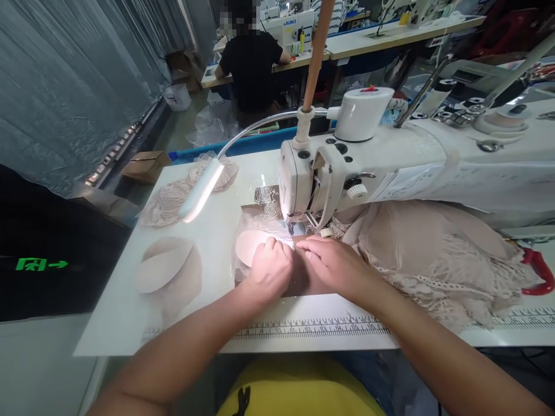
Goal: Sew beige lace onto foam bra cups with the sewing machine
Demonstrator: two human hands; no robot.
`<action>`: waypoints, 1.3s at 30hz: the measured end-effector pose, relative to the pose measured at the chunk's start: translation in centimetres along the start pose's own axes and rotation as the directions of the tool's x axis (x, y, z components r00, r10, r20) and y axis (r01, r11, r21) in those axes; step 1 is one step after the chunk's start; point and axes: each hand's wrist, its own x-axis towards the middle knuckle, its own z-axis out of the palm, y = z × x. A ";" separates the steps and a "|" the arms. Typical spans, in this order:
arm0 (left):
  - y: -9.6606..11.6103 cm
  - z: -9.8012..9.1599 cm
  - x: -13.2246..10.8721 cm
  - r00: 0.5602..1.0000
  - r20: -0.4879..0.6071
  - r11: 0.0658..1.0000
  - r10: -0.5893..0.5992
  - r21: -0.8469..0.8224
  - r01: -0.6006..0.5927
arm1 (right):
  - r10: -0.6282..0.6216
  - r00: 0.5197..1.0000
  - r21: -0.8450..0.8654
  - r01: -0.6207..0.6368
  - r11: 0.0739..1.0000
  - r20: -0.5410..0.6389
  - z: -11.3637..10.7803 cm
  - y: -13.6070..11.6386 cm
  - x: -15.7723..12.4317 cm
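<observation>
My left hand (273, 264) is closed at the near side of the sewing machine's needle area, its curled fingers on a pale pink fabric piece (249, 245) with sheer lace around it. To its right, my right hand (332, 260) has its thumb and forefinger pinched together at the edge of the same work, just in front of the presser foot. What the right fingertips hold is too small to make out. The white sewing machine (299, 179) stands over both hands, and a lit lamp bar (203, 190) shines from the left.
Beige lace fabric (425, 254) is heaped right of the needle. Oval pale pieces (167, 266) and gathered lace (169, 202) lie on the table's left. A printed ruler (312, 329) runs along the front edge. A red handle (537, 271) is at right. Another person (249, 69) sits ahead.
</observation>
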 end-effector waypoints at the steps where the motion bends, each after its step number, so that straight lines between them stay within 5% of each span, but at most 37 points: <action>1: 0.3 -0.1 -0.1 1.000 0.017 1.000 0.012 0.000 -0.012 | -0.013 1.000 -0.031 0.013 0.999 0.007 0.5 0.1 0.2; 4: 0.2 -1.4 -0.8 0.997 0.059 0.998 0.050 -0.039 -0.048 | -0.053 0.999 -0.145 0.053 0.988 0.008 2.1 0.5 0.5; 10: -2.8 -3.4 -1.1 0.991 -0.015 0.890 0.132 -0.438 -0.125 | -0.115 0.993 -0.371 0.108 0.922 0.001 3.6 0.9 0.4; 14: -3.9 -1.5 -0.6 0.972 -0.151 0.910 0.179 -0.350 -0.222 | -0.030 0.999 -0.457 0.036 0.889 0.021 3.6 0.7 0.6; 27: -5.6 0.3 1.4 0.948 -0.179 0.903 0.265 -0.297 -0.309 | 0.085 0.996 -0.487 -0.072 0.870 0.005 3.2 0.3 1.4; 39: -5.4 0.8 1.1 0.978 -0.156 0.961 0.136 -0.220 -0.169 | 0.000 1.000 -0.467 -0.014 0.884 -0.031 4.0 1.6 0.8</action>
